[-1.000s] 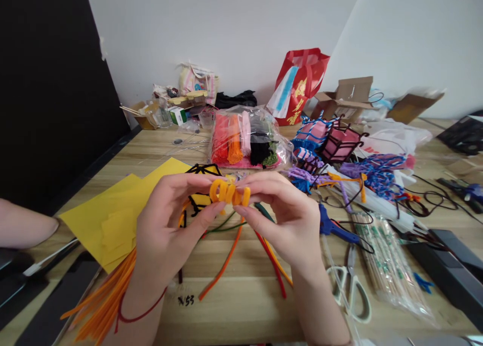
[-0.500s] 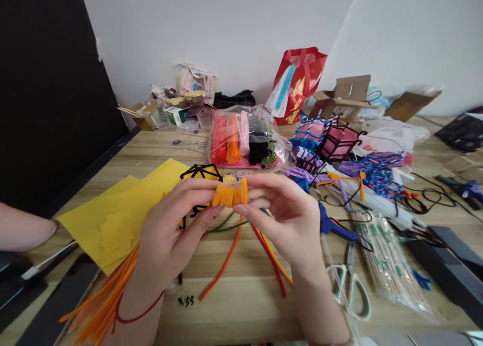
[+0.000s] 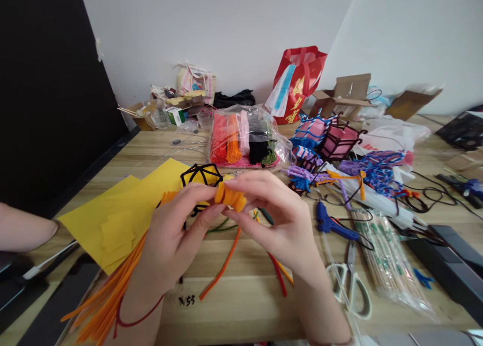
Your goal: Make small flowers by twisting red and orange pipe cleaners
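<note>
Scissors with pale handles lie at the near right of the wooden table, and at the near left a loose bundle of orange fuzzy stems fans out beside the left forearm, which wears a thin red cord. A dark flat slab sits just left of the bundle. Loose orange and red stems trail over the wood between the forearms.

Above them, the person's left hand pinches the left side of a small orange coil, thumb below and fingers above. The right hand grips the same coil from the right, its thumb and fingertips drawn close about it. The coil is raised over the middle of the table, between the two hands.

To the right I see a blue glue gun and a clear packet of wooden sticks; to the left, yellow sheets and another person's arm. Just past the hands stands a black-edged yellow lantern, partly hidden. Farther off are a clear bag of coloured stems, pink lanterns and, near the wall, a red carrier bag.
</note>
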Demonstrator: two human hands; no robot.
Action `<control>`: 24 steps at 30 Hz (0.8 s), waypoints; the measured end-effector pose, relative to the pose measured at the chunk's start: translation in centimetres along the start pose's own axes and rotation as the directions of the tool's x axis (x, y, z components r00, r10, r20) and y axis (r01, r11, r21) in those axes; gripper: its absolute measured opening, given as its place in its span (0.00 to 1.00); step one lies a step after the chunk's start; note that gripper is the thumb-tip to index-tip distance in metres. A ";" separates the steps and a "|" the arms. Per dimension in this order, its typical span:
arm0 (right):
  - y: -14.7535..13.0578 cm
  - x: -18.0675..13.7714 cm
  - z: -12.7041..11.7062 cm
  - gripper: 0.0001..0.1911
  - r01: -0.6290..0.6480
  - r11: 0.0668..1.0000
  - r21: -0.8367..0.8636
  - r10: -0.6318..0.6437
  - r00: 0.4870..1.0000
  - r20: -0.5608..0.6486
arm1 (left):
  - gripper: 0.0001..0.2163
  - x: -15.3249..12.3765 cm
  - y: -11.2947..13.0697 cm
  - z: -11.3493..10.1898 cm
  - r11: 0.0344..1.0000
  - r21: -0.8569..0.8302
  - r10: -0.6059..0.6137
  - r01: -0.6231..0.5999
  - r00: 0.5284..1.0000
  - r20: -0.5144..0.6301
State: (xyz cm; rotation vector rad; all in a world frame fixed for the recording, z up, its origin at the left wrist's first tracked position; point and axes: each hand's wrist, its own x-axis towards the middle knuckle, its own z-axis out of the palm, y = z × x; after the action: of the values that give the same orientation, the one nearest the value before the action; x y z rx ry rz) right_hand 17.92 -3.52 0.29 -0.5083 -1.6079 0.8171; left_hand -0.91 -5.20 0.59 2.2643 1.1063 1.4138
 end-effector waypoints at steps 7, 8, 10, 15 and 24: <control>0.4 0.2 -0.2 0.14 0.053 0.992 -0.112 -0.057 0.998 -0.025 | 0.09 0.1 0.6 -0.2 1.000 -0.019 -0.015 0.018 0.993 0.120; 0.4 0.3 -0.3 0.14 0.062 0.990 -0.128 -0.064 0.998 -0.018 | 0.10 0.1 0.5 -0.3 1.000 -0.021 0.006 -0.004 0.993 0.115; 0.4 0.4 -0.4 0.14 0.096 0.983 -0.159 -0.097 0.995 0.003 | 0.12 0.2 0.2 -0.5 0.998 -0.023 0.058 -0.056 0.993 0.105; 0.4 0.5 -0.5 0.15 0.165 0.968 -0.189 -0.158 0.986 0.049 | 0.14 0.2 -0.1 -0.7 0.998 -0.004 0.058 -0.059 0.986 0.154; 0.5 0.5 -0.5 0.11 0.074 0.988 -0.135 -0.075 0.997 -0.001 | 0.09 -0.3 -0.5 -0.3 0.993 -0.067 -0.097 0.095 0.995 -0.033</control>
State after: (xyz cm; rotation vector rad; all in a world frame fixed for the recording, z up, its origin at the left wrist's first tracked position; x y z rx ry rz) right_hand 18.25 -2.70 0.26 -0.5423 -1.6741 0.6534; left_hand -1.44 -5.12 0.31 2.1199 1.1465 1.4364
